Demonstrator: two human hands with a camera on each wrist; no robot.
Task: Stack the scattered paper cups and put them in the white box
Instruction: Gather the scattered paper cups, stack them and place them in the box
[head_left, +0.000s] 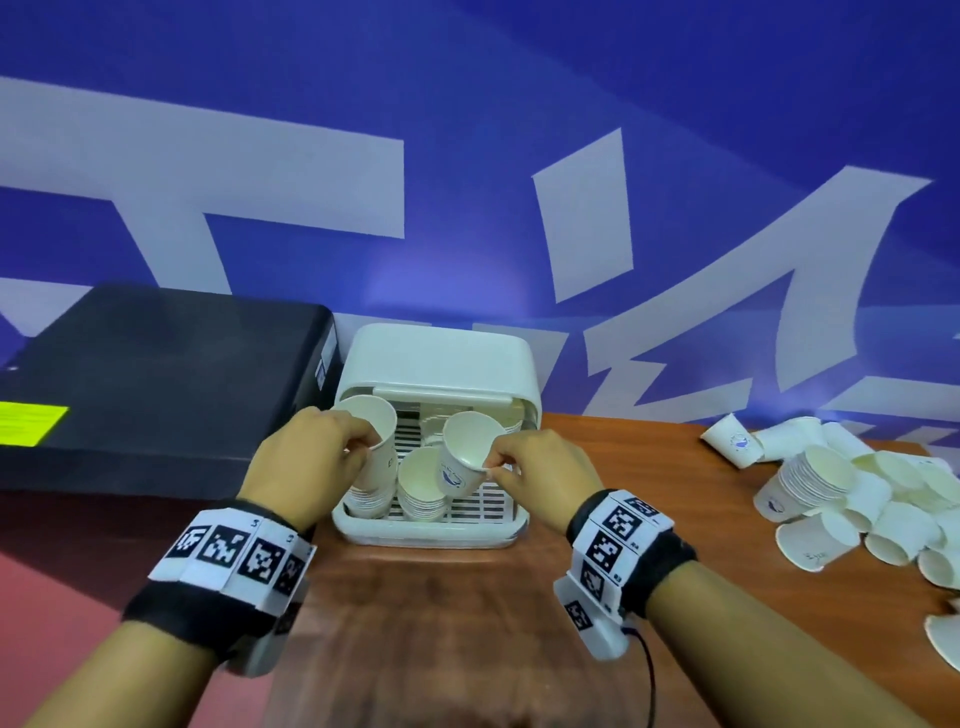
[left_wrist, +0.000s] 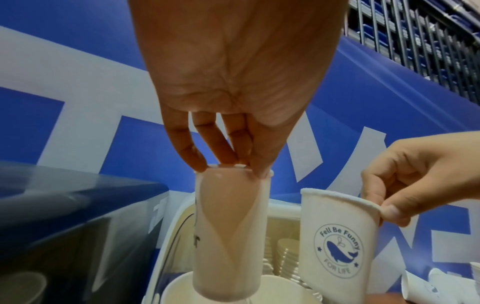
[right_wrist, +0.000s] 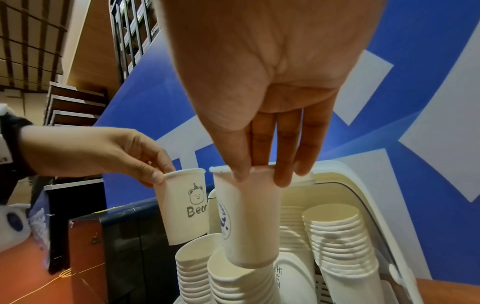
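Observation:
The white box (head_left: 435, 532) stands open on the table and holds several stacks of paper cups (head_left: 422, 493). My left hand (head_left: 363, 449) pinches the rim of a bear-print cup (head_left: 373, 432) just above the box's left stack (right_wrist: 193, 273). My right hand (head_left: 493, 467) pinches the rim of a whale-print cup (head_left: 464, 457), tilted over the middle stack (right_wrist: 239, 288). In the left wrist view the left fingertips (left_wrist: 200, 164) hold the bear cup (left_wrist: 228, 236), with the whale cup (left_wrist: 337, 244) beside it. In the right wrist view the whale cup's (right_wrist: 249, 222) base hangs just above the stack's mouth.
A black case (head_left: 156, 384) lies left of the box, touching it. A heap of loose and partly stacked cups (head_left: 857, 499) covers the wooden table's (head_left: 467, 623) right end. A blue wall with white lettering rises right behind the box.

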